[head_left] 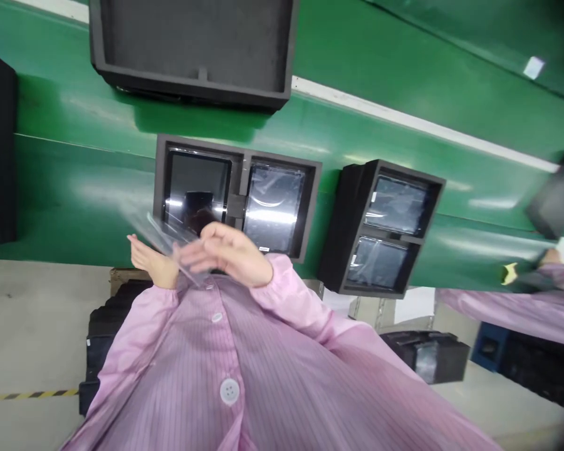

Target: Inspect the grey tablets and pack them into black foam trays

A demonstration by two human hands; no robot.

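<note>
Fingers (135, 240) of the left hand (153, 263) and right hand (232, 254) pinch a clear film (162, 230); the tray (237, 203) seems half done: one bare screen (197, 185), one wrapped screen (273, 203).

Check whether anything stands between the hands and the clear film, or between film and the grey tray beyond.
Nothing visible: left hand and right hand are on the clear film, with only open air before the grey tray.

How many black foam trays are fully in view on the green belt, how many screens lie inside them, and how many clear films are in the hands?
black foam trays: 3
screens: 4
clear film: 1
total: 8
</note>
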